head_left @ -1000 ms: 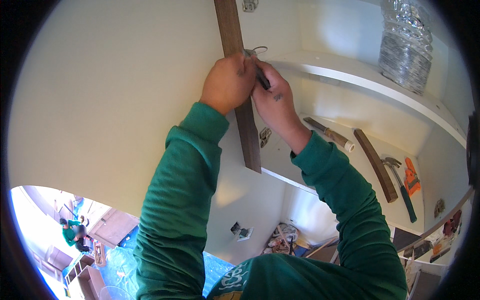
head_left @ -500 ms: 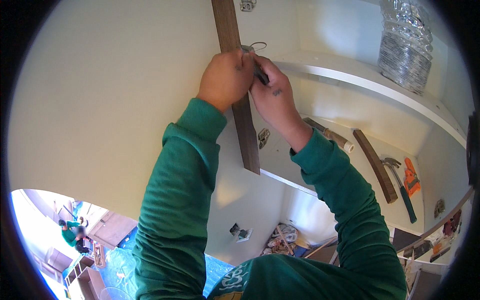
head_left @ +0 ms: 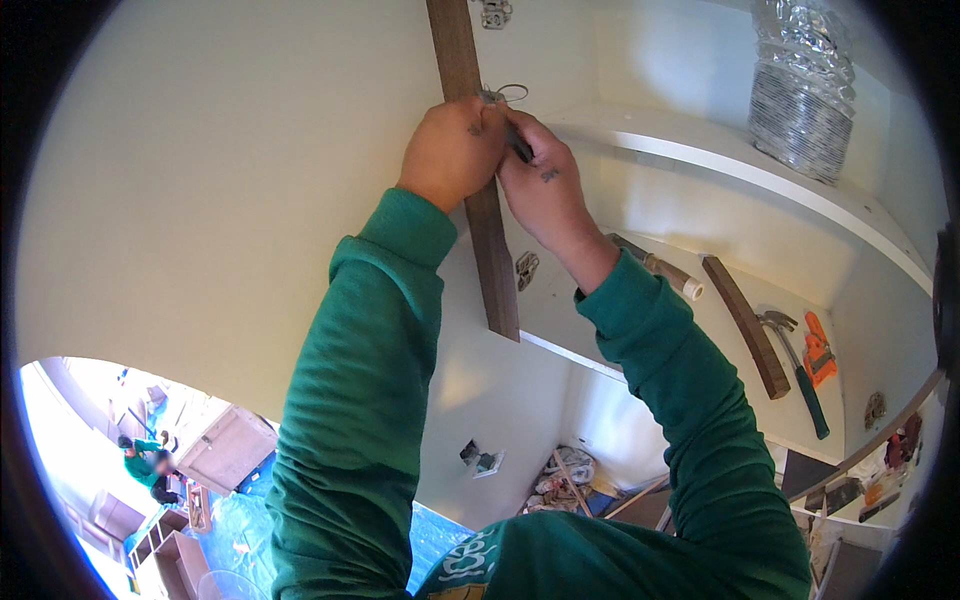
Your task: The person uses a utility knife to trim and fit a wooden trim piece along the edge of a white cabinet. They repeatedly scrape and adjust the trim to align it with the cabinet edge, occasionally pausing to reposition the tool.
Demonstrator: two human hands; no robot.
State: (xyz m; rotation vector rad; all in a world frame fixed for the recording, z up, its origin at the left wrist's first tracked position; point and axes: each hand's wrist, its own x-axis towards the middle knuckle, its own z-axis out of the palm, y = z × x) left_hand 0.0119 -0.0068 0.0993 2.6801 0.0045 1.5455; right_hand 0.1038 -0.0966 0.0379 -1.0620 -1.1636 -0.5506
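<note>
A long dark-brown wooden strip [head_left: 490, 250] runs up and down along the edge of a white cabinet side, its lower end cut at a slant. My left hand [head_left: 452, 150] is closed over the strip at its upper part, with its fingertips mostly hidden. Pressed against it, my right hand [head_left: 545, 195] grips a small dark-grey tool [head_left: 519, 146] whose kind I cannot make out. A thin loop [head_left: 514, 92] sticks out just above the fingers.
Right of my arms, a cabinet shelf holds a short brown wooden piece [head_left: 745, 325], a claw hammer [head_left: 800, 370], an orange tool [head_left: 819, 350] and a tube [head_left: 660, 268]. Flexible silver duct [head_left: 802, 110] stands above. Metal hinges [head_left: 526, 270] line the cabinet. Far lower left, another person [head_left: 145, 465] works.
Both hands stay together on the strip, with only a slight shift. The dark tool shows a little less between them. The whole view has tilted slightly.
</note>
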